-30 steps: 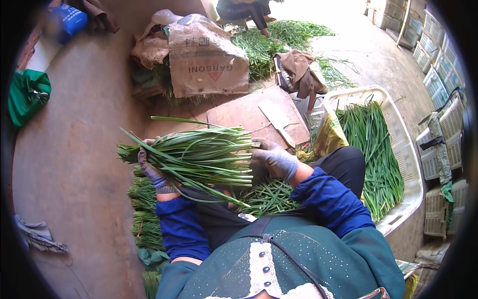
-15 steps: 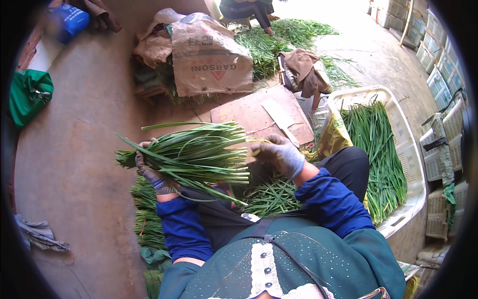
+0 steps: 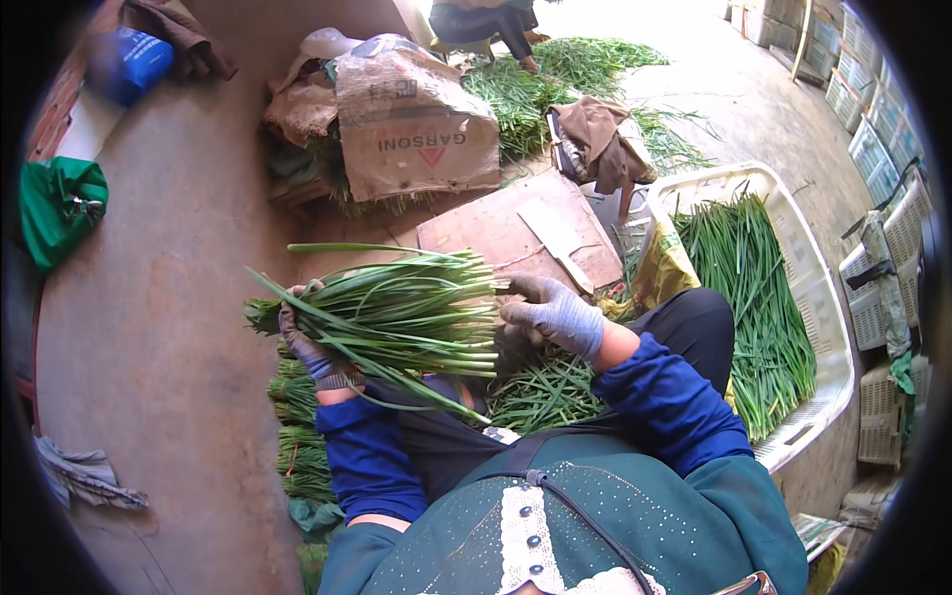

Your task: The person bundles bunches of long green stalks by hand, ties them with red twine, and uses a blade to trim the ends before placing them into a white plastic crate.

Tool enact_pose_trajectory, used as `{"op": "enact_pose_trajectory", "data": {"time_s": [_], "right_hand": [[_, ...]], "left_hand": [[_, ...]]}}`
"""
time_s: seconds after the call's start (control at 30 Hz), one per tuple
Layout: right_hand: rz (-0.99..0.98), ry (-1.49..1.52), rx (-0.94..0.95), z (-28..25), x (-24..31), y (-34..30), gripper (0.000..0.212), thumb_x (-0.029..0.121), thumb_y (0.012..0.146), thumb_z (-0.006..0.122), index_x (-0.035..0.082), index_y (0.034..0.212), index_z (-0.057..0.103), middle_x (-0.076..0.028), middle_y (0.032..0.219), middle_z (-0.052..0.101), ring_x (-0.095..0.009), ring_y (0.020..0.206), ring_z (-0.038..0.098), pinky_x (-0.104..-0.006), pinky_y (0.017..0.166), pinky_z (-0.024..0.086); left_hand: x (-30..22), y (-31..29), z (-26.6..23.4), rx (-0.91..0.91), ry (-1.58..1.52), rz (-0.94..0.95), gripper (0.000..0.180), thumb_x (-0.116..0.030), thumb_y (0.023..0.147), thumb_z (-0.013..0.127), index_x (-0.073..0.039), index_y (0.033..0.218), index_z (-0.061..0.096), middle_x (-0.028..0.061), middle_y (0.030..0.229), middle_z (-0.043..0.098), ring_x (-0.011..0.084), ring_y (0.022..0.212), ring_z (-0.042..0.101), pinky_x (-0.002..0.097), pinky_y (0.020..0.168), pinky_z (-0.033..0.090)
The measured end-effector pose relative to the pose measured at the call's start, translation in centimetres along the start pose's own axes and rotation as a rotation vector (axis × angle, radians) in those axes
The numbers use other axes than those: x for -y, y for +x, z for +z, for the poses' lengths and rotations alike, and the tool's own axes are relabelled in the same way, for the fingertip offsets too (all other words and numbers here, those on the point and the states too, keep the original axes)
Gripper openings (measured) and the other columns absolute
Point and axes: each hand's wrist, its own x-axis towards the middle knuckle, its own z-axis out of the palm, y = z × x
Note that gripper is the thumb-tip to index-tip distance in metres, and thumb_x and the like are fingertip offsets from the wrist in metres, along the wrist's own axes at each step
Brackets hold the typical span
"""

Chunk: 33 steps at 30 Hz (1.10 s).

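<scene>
One bundle of green stalks (image 3: 407, 315), centre-left of frame. Left hand (image 3: 305, 339) curled round leafy end; best snug, not crushing. Right hand (image 3: 557, 315) at pale ends; whether pinching, I can't tell.

the bunch (image 3: 397, 317) is left of the crate (image 3: 829, 337) of greens (image 3: 749, 317).

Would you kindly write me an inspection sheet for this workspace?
Surface: flat pinkish board, pale blade-shaped tool lying on it.
Work items: bundle of long green stalks; more in a long white plastic crate.
Clutter: crumpled grey cloth at far left.
Hands: gloved left hand grips the bundle; gloved right hand at its pale ends, contact unclear.
Cables: thin black cord over the person's dark-green top.
Surroundings: pale plastic crates along the right side.
</scene>
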Motion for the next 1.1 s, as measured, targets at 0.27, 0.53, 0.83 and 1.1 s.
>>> {"op": "enact_pose_trajectory", "data": {"time_s": [0.27, 0.53, 0.83, 1.1], "right_hand": [[0.31, -0.854, 0.314, -5.2, -5.9, 0.1, 0.045, 0.018, 0.085, 0.067, 0.009, 0.129, 0.058, -0.017, 0.112, 0.063, -0.027, 0.099, 0.064, -0.0354, 0.088, 0.053], [-0.061, -0.427, -0.071, -0.1, -3.5, -2.1, 0.024, 0.021, 0.093, 0.063, -0.001, 0.101, 0.069, -0.009, 0.091, 0.07, -0.015, 0.083, 0.064, -0.0315, 0.076, 0.052], [0.14, 0.693, 0.476, 0.5, -8.7, 2.5, 0.077, 0.057, 0.086, 0.065, 0.008, 0.143, 0.043, -0.012, 0.141, 0.052, -0.029, 0.129, 0.049, -0.048, 0.111, 0.035], [0.152, 0.857, 0.383, 3.3, -6.9, 3.1, 0.087, 0.067, 0.084, 0.061, 0.007, 0.145, 0.04, -0.015, 0.141, 0.05, -0.031, 0.13, 0.047, -0.0501, 0.111, 0.035]], "left_hand": [[0.0, 0.2, 0.1, 0.018, -0.02, 0.012, 0.024, -0.029, 0.096, 0.057, -0.009, 0.105, 0.068, 0.0057, 0.106, 0.07, 0.024, 0.11, 0.063, 0.0428, 0.099, 0.05], [-0.2, -0.4, 1.8, 0.006, -0.055, 0.06, 0.025, -0.028, 0.095, 0.054, -0.005, 0.101, 0.063, 0.0084, 0.099, 0.067, 0.0269, 0.106, 0.061, 0.0435, 0.094, 0.052], [0.8, 0.8, 1.7, 0.073, -0.036, 0.069, 0.026, -0.033, 0.095, 0.056, -0.01, 0.103, 0.065, 0.0104, 0.105, 0.067, 0.024, 0.111, 0.06, 0.0445, 0.097, 0.05], [0.6, 1.4, 0.4, 0.161, -0.26, 0.16, 0.022, -0.025, 0.097, 0.057, -0.005, 0.104, 0.064, 0.0077, 0.102, 0.069, 0.0282, 0.108, 0.062, 0.0421, 0.104, 0.047]]}}
